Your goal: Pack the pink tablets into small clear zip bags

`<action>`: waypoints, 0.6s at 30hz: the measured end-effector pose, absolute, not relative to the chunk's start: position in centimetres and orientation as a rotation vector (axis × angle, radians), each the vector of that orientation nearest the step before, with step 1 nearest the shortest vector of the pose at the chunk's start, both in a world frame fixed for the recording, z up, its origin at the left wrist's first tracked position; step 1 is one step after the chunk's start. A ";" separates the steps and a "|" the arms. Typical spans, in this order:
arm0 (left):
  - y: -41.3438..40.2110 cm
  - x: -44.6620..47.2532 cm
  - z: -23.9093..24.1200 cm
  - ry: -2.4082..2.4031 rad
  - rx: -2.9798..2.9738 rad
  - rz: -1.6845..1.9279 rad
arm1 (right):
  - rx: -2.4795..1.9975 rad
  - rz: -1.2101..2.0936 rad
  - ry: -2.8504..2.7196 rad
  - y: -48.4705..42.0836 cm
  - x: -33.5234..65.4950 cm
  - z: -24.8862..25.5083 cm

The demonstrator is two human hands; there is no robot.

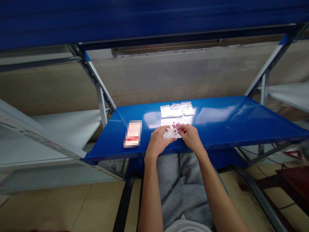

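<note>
Small dark-red bead-like pieces (pixel 178 125) lie loosely grouped on a thin white sheet (pixel 165 122) near the front edge of the blue table. My left hand (pixel 159 140) rests at the sheet's left side, its fingers curved and its thumb apart from them. A thin red line (pixel 172 132), whose kind I cannot tell, runs between that thumb and forefinger. At the right edge of the pieces, my right hand (pixel 189 135) is closed in a pinch; what it holds, if anything, is too small to make out. Several clear plastic bags (pixel 177 110) lie flat behind the sheet.
On the left of the blue table (pixel 222 125) lies a blurred-out pale rectangular object (pixel 133 133). A blue shelf (pixel 154 22) hangs overhead, held by grey metal posts (pixel 100 80). White shelves stand on both sides. Black chair armrests (pixel 124 203) flank my legs.
</note>
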State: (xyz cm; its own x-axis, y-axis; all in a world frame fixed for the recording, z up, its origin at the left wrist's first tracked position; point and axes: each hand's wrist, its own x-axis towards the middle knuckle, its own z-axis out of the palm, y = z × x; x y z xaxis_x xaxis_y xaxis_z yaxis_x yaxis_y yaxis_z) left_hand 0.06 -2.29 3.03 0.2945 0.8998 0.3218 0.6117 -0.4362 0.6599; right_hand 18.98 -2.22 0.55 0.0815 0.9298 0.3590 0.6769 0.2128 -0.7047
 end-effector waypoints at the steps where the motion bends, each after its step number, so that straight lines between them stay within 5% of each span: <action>1: -2.3 0.1 3.0 1.356 2.157 0.948 | -1.560 0.349 -1.687 -2.2 18.9 0.5; 18: -2.4 -0.2 3.1 1.371 2.173 0.957 | -1.794 0.215 -1.806 -2.9 16.9 0.6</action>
